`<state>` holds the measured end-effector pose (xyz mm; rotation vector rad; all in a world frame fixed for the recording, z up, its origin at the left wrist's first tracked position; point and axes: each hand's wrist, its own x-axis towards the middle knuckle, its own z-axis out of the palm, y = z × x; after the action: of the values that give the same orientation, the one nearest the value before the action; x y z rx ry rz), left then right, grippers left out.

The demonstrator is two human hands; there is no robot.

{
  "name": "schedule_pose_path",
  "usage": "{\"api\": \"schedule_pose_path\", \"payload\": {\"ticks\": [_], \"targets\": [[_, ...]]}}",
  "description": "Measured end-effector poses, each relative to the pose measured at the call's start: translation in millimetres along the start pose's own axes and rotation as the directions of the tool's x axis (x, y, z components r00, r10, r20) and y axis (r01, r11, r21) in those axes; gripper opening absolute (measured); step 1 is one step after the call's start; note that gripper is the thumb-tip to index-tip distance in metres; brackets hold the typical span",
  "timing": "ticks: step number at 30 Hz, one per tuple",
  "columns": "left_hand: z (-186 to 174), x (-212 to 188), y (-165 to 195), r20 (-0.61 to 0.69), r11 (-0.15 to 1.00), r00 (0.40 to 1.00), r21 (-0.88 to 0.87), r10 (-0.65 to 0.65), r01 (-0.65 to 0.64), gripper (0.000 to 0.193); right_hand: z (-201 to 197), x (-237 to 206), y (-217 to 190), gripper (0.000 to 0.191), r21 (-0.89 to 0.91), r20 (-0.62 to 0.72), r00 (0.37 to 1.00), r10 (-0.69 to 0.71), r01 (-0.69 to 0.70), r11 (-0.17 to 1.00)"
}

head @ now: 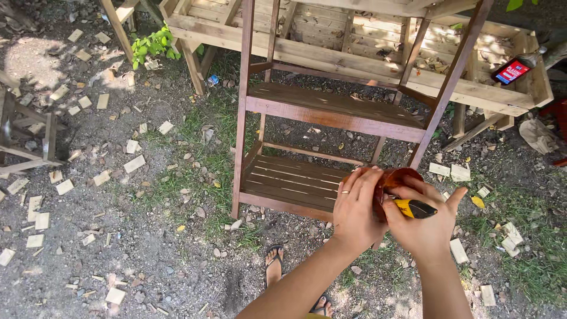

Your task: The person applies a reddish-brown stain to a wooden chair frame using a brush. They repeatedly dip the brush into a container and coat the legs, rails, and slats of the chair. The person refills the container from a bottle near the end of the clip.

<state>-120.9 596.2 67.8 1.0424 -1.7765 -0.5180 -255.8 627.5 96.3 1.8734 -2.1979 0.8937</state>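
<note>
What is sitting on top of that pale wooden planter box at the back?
A red can lies on the pale wooden planter box, near its right end. Dry leaves and debris show inside; the brown shelf frame in front hides part of it.

Yellow-black handle [415, 208], reddish-brown shelf [331, 109]

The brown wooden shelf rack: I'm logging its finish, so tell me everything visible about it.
The brown wooden shelf rack stands upright on gravel and patchy grass. It looks like dark-stained wood: slanted side legs, a solid middle shelf and a slatted lower shelf. Its top runs out of frame. Behind it sits a pale unstained wooden planter. Neither the left hand nor the right hand touches it.
</note>
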Motion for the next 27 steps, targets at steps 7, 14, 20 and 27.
{"api": "schedule_pose_path", "payload": {"ticks": [7,14,20,27], "targets": [[-9.6,20.2,-9.9,0.057,0.994,0.998,-0.108,-0.018,0.025,0.084,-13.9,10.7,-12.8,0.023,-0.058,-0.016,0.999,0.051,-0.052,0.997],[-25.4,21.9,-12.4,0.054,0.978,0.995,-0.197,0.081,-0.069,0.087,-39.6,10.0,-27.2,0.043,-0.269,-0.016,0.958,0.285,-0.279,0.922],[-16.5,39.6,4.5,0.271,0.976,0.943,-0.149,0.192,-0.156,0.089,-45.4,3.2,-29.0,0.037,0.091,0.042,0.894,0.446,-0.448,0.889],[7.9,32.8,33.1,0.616,0.985,0.778,-0.172,0.125,-0.022,0.099,-82.4,-32.6,20.3,0.031,-0.032,0.052,0.935,0.349,-0.348,0.937]]}}
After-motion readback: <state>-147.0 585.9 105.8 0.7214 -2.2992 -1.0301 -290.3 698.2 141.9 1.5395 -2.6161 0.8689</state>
